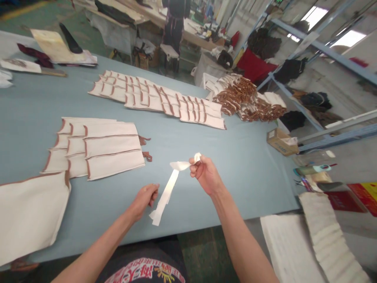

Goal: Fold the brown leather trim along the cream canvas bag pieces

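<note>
In the head view my right hand (pixel 204 173) pinches one end of a white strip (pixel 166 194), which looks like tape or ribbon. From the fingers the strip twists to the left, folds over and hangs down toward the table's near edge. My left hand (pixel 146 199) is closed just left of the strip, apart from it. Whether anything is between its fingers is hidden. Left of my hands, cream fabric pieces with brown edging (pixel 113 145) lie overlapped in rows, brown loops sticking out on their right side.
Blue-green table (pixel 235 157) spreads under everything. A larger cream piece (pixel 29 216) lies at the near left. Farther back are a long overlapped row (pixel 159 98) and a heap of brown-trimmed pieces (pixel 244 96). A cardboard box (pixel 282 142) stands at the right edge. Someone (pixel 173 23) stands beyond.
</note>
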`<state>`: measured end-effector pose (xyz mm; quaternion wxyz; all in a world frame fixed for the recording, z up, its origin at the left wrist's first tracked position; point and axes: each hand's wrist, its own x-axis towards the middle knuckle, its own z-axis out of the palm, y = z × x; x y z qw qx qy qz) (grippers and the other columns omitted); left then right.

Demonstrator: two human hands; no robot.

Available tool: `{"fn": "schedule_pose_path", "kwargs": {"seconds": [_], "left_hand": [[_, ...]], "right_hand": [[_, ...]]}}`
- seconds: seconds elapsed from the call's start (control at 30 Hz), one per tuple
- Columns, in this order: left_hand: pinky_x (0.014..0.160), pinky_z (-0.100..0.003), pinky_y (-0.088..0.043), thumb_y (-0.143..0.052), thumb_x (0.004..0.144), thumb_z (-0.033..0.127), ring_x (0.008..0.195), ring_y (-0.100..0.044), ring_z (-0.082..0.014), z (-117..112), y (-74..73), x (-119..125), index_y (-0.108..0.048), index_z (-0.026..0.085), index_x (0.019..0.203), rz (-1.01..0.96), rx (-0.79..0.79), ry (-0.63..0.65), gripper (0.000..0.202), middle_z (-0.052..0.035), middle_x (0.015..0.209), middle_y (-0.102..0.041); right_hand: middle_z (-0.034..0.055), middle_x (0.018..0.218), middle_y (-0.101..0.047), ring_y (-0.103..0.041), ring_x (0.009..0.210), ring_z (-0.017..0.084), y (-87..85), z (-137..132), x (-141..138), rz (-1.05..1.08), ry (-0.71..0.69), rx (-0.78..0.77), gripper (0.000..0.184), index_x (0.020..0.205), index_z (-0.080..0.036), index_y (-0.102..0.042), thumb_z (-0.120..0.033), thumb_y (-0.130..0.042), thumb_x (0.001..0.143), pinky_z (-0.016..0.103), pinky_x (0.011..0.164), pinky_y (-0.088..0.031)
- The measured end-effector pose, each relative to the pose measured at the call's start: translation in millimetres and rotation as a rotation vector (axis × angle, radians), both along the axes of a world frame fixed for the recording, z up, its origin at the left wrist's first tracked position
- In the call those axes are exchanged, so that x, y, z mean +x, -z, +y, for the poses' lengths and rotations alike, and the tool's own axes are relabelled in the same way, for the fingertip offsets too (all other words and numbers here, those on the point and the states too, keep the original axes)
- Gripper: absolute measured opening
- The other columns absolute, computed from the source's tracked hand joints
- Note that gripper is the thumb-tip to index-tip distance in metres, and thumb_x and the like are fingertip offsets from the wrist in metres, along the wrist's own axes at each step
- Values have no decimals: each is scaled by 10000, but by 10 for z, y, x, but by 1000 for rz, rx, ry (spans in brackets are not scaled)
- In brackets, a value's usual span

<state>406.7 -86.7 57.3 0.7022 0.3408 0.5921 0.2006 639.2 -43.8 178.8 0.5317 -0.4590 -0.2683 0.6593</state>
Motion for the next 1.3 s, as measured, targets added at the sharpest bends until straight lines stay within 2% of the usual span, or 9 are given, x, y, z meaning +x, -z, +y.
{"fn": "schedule_pose_path", "kwargs": {"seconds": [0.13,0.27,0.4,0.53,0.8,0.97,1.13,1.23,1.3], "left_hand": [[705,-313,-561,-681,1002,482,748,-614,-166,-13,-647,-239,-679,179,1162,64,302,-110,343,-44,1041,-718],[606,-303,-502,-696,783,542,627,-517,-139,12,-1276,-403,-659,199,1324,-53,431,4,642,-78,1205,-755],[530,-293,-460,-651,694,436,597,-554,-171,-31,-1612,-469,-714,177,1226,-136,422,153,595,-58,911,-782],[579,-299,-494,-642,763,504,601,-587,-183,-144,-1723,-659,-738,205,867,-161,429,217,331,-29,725,-712],[517,-266,-357,-698,830,660,536,-421,-158,-377,-1931,-1203,-611,242,613,-90,452,217,479,25,554,-503],[489,-258,-303,-710,841,736,510,-322,-143,-489,-1970,-1401,-619,242,619,-22,496,181,549,47,540,-427],[533,-264,-389,-686,886,704,552,-462,-165,-537,-1854,-1426,-669,238,671,53,542,104,514,16,586,-539],[623,-321,-526,-738,784,625,652,-639,-238,-527,-1835,-1321,-745,254,919,155,531,14,394,-30,718,-693],[660,-349,-564,-775,693,531,693,-688,-262,-534,-1837,-1233,-732,266,1124,303,571,-97,508,-41,825,-740]], "right_hand": [[27,765,-755,-598,558,121,-167,-205,-284,-50,-126,40,322,796,-193,-716,-493,-833,807,222,501,-546],[34,675,-718,-603,542,135,-349,-404,-584,-97,-258,52,433,830,-168,-754,-598,-802,834,237,515,-537],[18,639,-699,-602,532,137,-484,-585,-864,-135,-323,46,443,864,-178,-713,-618,-763,861,240,532,-527],[3,622,-682,-612,554,139,-636,-726,-1068,-190,-337,57,387,875,-186,-689,-570,-732,902,237,565,-515],[0,657,-651,-549,584,136,-940,-925,-1387,-349,-398,81,387,821,-205,-639,-567,-697,942,249,574,-468],[-24,618,-600,-497,539,117,-1008,-1000,-1529,-311,-459,56,492,821,-210,-611,-682,-673,947,238,552,-433],[-16,672,-612,-477,536,104,-1024,-1012,-1574,-274,-540,55,586,847,-209,-609,-788,-664,924,226,532,-409],[-1,715,-634,-496,544,104,-980,-1038,-1615,-252,-542,67,587,849,-211,-595,-790,-651,932,228,538,-415],[10,745,-647,-515,554,109,-931,-1069,-1654,-262,-495,93,547,849,-214,-590,-748,-644,952,234,544,-430]]}}
